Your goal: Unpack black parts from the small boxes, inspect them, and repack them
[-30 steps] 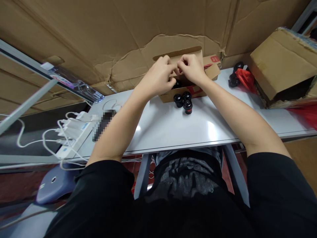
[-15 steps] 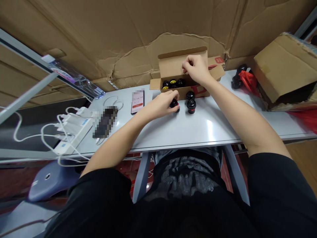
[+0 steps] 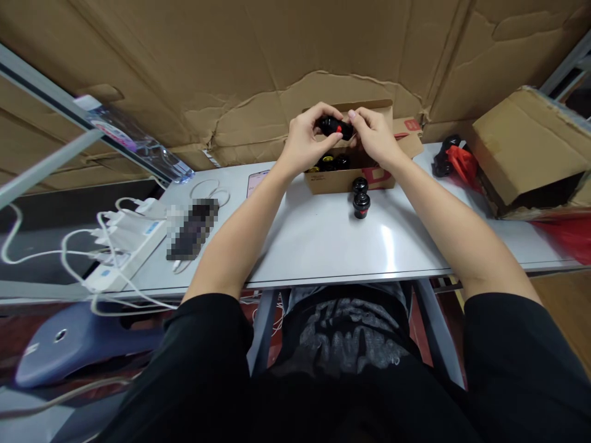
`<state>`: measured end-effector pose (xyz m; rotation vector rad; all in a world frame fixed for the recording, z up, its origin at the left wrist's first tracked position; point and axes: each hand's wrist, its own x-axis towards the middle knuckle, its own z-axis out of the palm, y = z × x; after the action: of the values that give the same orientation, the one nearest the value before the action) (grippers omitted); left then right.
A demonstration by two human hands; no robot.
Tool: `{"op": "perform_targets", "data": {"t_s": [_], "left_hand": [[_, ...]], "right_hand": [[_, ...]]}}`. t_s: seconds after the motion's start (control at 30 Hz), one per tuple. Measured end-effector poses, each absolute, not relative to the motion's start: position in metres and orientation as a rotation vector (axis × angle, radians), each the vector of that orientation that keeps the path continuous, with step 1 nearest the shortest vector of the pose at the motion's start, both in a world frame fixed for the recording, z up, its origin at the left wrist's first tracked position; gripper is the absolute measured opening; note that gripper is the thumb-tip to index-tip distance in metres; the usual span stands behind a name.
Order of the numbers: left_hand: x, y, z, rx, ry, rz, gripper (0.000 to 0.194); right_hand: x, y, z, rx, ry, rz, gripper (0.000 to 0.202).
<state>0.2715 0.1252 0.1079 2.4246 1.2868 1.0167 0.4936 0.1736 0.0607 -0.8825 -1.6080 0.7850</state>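
Observation:
My left hand (image 3: 308, 136) is closed around a glossy black piece with a red mark (image 3: 336, 127), held on its side above the open cardboard box (image 3: 339, 181). At the piece's right end, my right hand (image 3: 375, 136) is closed with thumb and fingers pinched against it. Below the hands, several similar black pieces (image 3: 341, 162), some with yellow tops, sit inside the box. Two more stand on the table in front: a black piece with a red mark (image 3: 361, 205) and, just behind it, a black round-topped piece (image 3: 359, 184). My fingers hide part of the held piece.
To the left are a phone (image 3: 255, 181) partly behind my arm, a blurred-out dark device (image 3: 194, 231), a white power strip (image 3: 129, 246) with cables, and a plastic bottle (image 3: 138, 141). At right lie black items with red plastic (image 3: 462, 161) beside a larger carton (image 3: 526, 141).
My left hand has lifted the black piece from the table up over the box. My right hand has come down and left to meet it. The view has shifted slightly.

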Motion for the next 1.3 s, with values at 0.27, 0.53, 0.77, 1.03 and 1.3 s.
{"op": "perform_targets", "data": {"t_s": [0.27,0.53,0.77,1.03,1.3], "left_hand": [[0.273,0.173,0.065,2.006,0.792,1.336,0.060],[0.279,0.157,0.084,2.025,0.819,1.314,0.023],[0.272,0.139,0.099,2.281,0.918,1.092,0.035],[0.263,0.105,0.146,2.576,1.056,0.967,0.041],[0.230,0.083,0.189,2.614,1.065,0.762,0.024]], "right_hand": [[0.504,0.189,0.047,-0.826,-1.767,0.748,0.077],[0.506,0.178,0.058,-0.860,-1.794,0.584,0.086],[0.504,0.151,0.080,-1.079,-1.842,0.536,0.081],[0.497,0.117,0.100,-1.040,-1.940,0.340,0.044],[0.483,0.073,0.138,-0.876,-2.051,0.179,0.037]]}}
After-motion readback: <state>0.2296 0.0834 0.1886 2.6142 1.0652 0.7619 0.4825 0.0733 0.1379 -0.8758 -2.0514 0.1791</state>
